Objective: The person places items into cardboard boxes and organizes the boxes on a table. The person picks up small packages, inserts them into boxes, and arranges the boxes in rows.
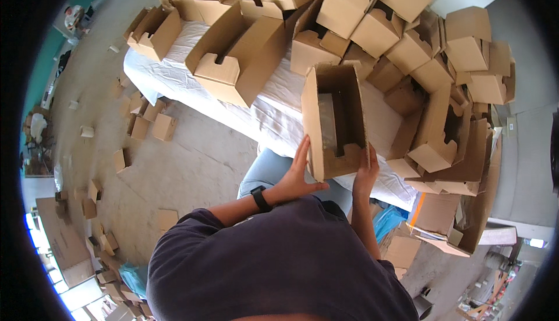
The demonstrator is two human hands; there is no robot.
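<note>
Between my two hands is an open-topped brown cardboard box [312, 117], tilted so its inside shows, at the near edge of the white-covered table [273, 97]. My left hand [298, 175] presses its straight fingers against the box's left side, with the thumb spread below the near corner. On the opposite side, my right hand [365, 172] grips the near right corner. The box has a notched near end. To its left stands another long open box [256, 53] with a notched front flap.
Many similar boxes [378, 30] are piled at the back and right of the table. A larger carton [434, 213] stands at the right. Small cartons [164, 128] lie scattered on the floor at left. Far off at upper left is a person [74, 18].
</note>
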